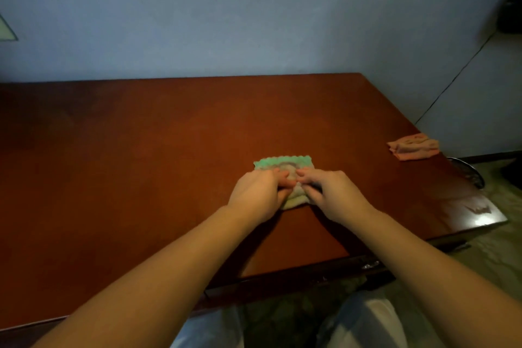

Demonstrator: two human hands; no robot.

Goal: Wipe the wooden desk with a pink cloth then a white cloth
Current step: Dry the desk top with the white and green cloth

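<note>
A white cloth [285, 164] with a green scalloped edge lies folded in the middle of the wooden desk [141, 155]. My left hand [258, 192] and my right hand [332, 193] both sit on its near part, their fingers curled and pinching the fabric where they meet. The hands cover most of the cloth; only its far green edge and a pale near corner show. The pink cloth [413, 146] lies folded at the desk's right edge, away from both hands.
A blue-grey wall stands behind the desk. A dark cable [452, 85] runs down the wall at right. A metal handle [469, 172] sticks out by the desk's right side. The desk's front edge is near my legs, over a patterned floor.
</note>
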